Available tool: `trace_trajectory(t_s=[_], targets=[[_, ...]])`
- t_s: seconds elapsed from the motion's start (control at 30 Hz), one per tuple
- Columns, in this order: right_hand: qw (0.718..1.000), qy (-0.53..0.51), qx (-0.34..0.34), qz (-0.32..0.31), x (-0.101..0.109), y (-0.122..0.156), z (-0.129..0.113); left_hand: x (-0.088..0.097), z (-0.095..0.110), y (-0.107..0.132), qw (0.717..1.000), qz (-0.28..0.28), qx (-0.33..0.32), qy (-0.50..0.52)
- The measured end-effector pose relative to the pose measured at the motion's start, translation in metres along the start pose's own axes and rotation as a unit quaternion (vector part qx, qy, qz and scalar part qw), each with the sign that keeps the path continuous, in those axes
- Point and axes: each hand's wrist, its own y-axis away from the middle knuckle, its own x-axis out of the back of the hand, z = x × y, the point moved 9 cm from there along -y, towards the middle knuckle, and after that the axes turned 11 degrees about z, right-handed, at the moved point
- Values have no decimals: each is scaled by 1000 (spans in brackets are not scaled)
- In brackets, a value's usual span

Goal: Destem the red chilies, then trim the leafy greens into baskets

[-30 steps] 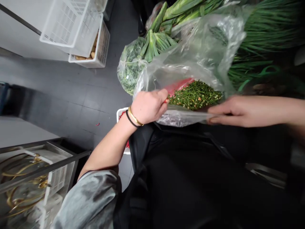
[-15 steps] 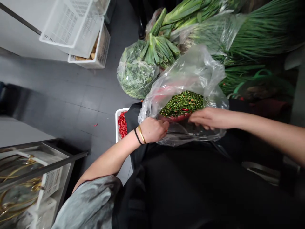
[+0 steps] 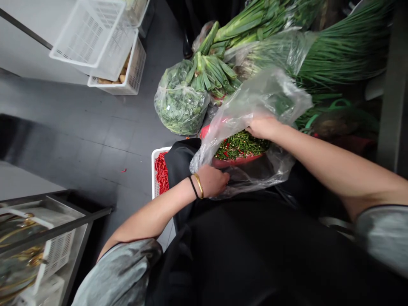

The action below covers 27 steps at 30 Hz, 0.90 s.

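Observation:
A clear plastic bag (image 3: 264, 97) rests on my lap around a red basin (image 3: 237, 160) full of green chili stems (image 3: 240, 144). My left hand (image 3: 212, 180), with a gold bangle and a black band at the wrist, is closed on the bag's near edge. My right hand (image 3: 263, 126) reaches inside the bag at its far side and grips the plastic there, fingers curled. A white basket of red chilies (image 3: 161, 172) sits on the floor by my left knee.
Bagged greens (image 3: 180, 102), leek bundles (image 3: 216, 70) and long scallions (image 3: 344, 51) are piled ahead. Stacked white crates (image 3: 95, 42) stand at the upper left. A metal rack with gold-rimmed dishes (image 3: 28, 238) is at the lower left. Dark tiled floor (image 3: 79, 127) lies between.
The bag and basin have come down towards my lap. My right hand moved from the bag's near edge to its far side, inside the bag. My left hand slid lower along the near edge.

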Motion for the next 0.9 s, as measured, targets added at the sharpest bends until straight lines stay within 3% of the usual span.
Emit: trace_trajectory(t_s=[0.07,0.23,0.3,0.4,0.47,0.57,0.67,0.8,0.9], targets=[[999,28,19,-3,-4,24,-10,4,-1,-3,1000,25,-2,1],[991,47,42,-115,-53,58,-36,28,-8,-18,994,85,14,68],[993,46,34,-102,-58,55,-35,42,-15,-32,983,115,33,136],[996,39,39,-76,-49,52,-28,50,-36,-62,965,168,82,183],[997,16,56,-57,-36,54,-27,41,-49,-85,964,176,111,165],[995,-51,87,-17,-16,60,-33,11,-57,-114,972,135,107,159],[993,-94,76,0,-8,65,-37,-8,-62,-122,961,138,112,212],[974,-215,77,-2,-4,68,-49,-5,-75,-107,896,198,142,371],[936,-333,113,-2,8,72,-60,-12,-74,-96,851,135,128,491]])
